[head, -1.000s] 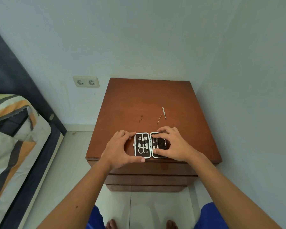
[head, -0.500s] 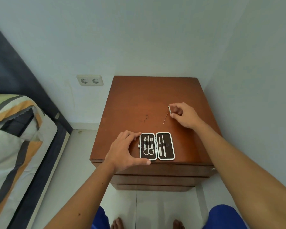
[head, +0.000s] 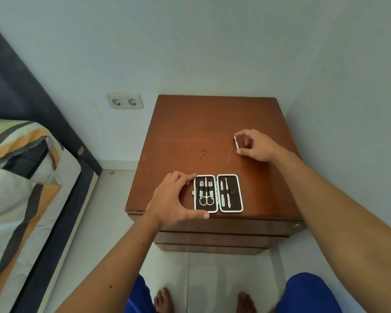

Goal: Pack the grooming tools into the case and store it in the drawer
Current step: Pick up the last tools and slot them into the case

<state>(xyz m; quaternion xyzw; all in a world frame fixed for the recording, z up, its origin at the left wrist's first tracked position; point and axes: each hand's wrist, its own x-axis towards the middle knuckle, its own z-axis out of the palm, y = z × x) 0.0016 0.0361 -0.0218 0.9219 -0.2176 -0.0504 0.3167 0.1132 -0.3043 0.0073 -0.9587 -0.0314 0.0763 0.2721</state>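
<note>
The grooming case (head: 218, 193) lies open and flat near the front edge of a brown wooden nightstand (head: 190, 132). Its left half holds scissors and small tools, its right half two thin tools. My left hand (head: 174, 198) cups the case's left edge, index finger and thumb touching its corners. Farther back on the right, my right hand (head: 256, 145) pinches a small white-handled metal tool (head: 236, 142) between thumb and index finger, just above the wood. A thin needle-like tool (head: 230, 154) lies loose on the top beside that hand.
Closed drawers (head: 212, 236) sit in the nightstand's front below the case. A wall stands close on the right and behind, with a double socket (head: 124, 101). A bed with striped bedding (head: 20, 177) is at the left. My bare feet stand on the tiled floor.
My right hand left the case, reached back to the loose tools and closed on the white-handled one, now lifting it slightly. My left hand stayed on the case.
</note>
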